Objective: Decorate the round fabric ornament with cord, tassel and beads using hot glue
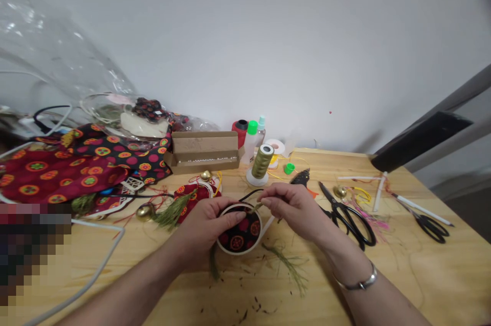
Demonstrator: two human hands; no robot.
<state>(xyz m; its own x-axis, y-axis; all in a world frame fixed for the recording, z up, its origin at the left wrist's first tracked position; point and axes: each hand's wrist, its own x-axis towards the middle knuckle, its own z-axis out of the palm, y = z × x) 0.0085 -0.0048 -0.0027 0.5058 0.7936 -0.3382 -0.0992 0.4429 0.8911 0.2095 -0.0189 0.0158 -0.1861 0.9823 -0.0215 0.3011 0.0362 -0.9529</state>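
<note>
A round white-rimmed pouch [238, 238] of black cloth with red and orange flower prints is gripped at its upper left rim by my left hand [218, 221], thumb lying across its face. At the pouch's upper right edge, my right hand [289, 208] pinches a small greenish strand, thumb and fingertips together; its details are too small to make out. A dark cord shows above the pouch. Below it, a loose green thread tassel [289, 264] lies on the table, and another green tassel [214, 262] hangs at the lower left.
Behind the hands stand an olive thread spool [263, 163], a green-capped bottle [251, 139] and a cardboard box [205, 151]. Black scissors [347, 213] lie right of my right hand, smaller scissors [431, 226] farther right. Patterned cloth [57, 172] and brass bells [146, 212] are left.
</note>
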